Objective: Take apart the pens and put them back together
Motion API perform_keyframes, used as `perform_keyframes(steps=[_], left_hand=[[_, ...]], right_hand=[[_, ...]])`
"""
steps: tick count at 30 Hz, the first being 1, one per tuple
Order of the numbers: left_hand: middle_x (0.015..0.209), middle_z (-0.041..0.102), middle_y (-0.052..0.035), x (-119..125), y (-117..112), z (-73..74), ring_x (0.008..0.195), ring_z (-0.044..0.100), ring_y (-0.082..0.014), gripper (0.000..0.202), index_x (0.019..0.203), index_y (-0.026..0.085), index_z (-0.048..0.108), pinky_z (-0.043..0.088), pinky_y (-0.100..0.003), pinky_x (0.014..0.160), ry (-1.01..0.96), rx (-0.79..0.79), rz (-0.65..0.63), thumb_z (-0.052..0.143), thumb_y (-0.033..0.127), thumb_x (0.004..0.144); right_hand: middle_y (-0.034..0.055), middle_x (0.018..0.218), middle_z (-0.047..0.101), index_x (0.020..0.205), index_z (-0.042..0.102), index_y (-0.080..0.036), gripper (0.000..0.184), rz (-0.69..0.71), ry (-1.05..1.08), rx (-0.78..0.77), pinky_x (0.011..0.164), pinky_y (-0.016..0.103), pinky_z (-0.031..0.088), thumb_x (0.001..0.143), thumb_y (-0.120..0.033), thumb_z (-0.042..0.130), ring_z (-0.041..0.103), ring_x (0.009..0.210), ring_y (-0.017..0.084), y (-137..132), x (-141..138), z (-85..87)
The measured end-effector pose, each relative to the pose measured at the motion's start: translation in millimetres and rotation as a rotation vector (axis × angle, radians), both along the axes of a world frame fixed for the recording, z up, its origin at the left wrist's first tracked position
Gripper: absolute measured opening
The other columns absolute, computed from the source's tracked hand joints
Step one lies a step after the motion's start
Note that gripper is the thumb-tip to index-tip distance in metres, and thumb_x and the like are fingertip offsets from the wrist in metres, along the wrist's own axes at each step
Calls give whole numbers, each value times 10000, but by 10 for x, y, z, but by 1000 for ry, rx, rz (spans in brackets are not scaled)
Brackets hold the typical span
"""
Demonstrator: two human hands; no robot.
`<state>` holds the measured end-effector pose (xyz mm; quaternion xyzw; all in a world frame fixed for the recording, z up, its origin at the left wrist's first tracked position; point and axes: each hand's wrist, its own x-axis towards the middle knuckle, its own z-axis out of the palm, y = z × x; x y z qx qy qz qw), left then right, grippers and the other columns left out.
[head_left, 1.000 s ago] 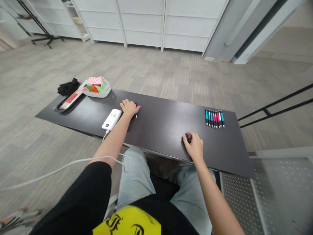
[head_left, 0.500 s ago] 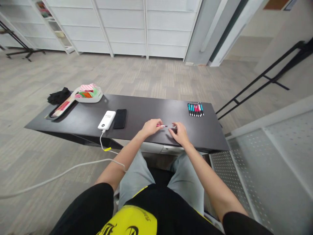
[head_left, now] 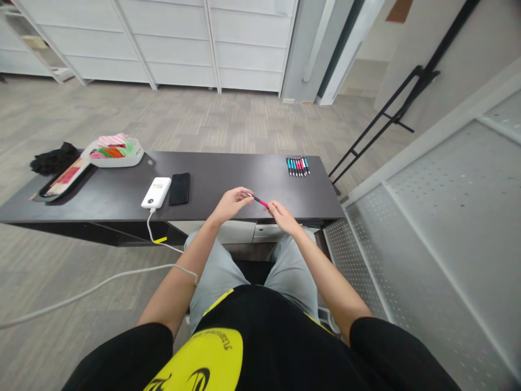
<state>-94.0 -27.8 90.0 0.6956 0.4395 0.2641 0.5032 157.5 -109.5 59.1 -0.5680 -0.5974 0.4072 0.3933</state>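
A pink and black pen (head_left: 260,201) spans the gap between my two hands, above the front part of the dark table (head_left: 240,174). My right hand (head_left: 283,216) pinches its pink end. At the other end, the fingers of my left hand (head_left: 234,204) close around the silver tip beside the black grip. Toward the table's far right corner lies a row of several pens (head_left: 298,166) with turquoise, pink and white barrels, side by side.
Left of my hands lie a black phone (head_left: 179,189) and a white power bank (head_left: 157,192) with a white cable (head_left: 151,228) trailing off the front edge. Farther left are a white basket (head_left: 132,160) of colourful items, a dark tray (head_left: 77,183) and black cloth (head_left: 55,159).
The pen has turned round: its pink end has passed from my left hand to my right, which was open before. My left fingers are now at the tip. The view has swung right.
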Motion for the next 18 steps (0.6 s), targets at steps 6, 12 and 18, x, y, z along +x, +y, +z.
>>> perform_keyframes(steps=[6,12,18], left_hand=[[1344,933,-124,214,-194,-82,1206,868,-328,523,1106,314,858,750,-498,1068,-382,-65,165,867,830,1024],[1020,900,-79,383,-393,-76,900,791,-267,675,1042,365,1003,713,-431,813,-787,-209,206,1128,949,727],[1082,940,-61,477,-525,-71,934,812,-258,621,912,373,936,722,-430,849,-835,-140,299,1123,945,759]], right_hand=[[-82,581,441,922,746,-364,777,76,350,-77,642,377,425,968,-1138,699,372,582,216,-167,-291,185],[-94,636,351,968,719,-329,621,152,582,-201,712,367,373,1042,-939,813,258,630,191,-360,-497,433],[-75,700,261,872,552,-345,727,77,517,-172,720,388,309,989,-1036,745,238,679,222,-366,-569,368]])
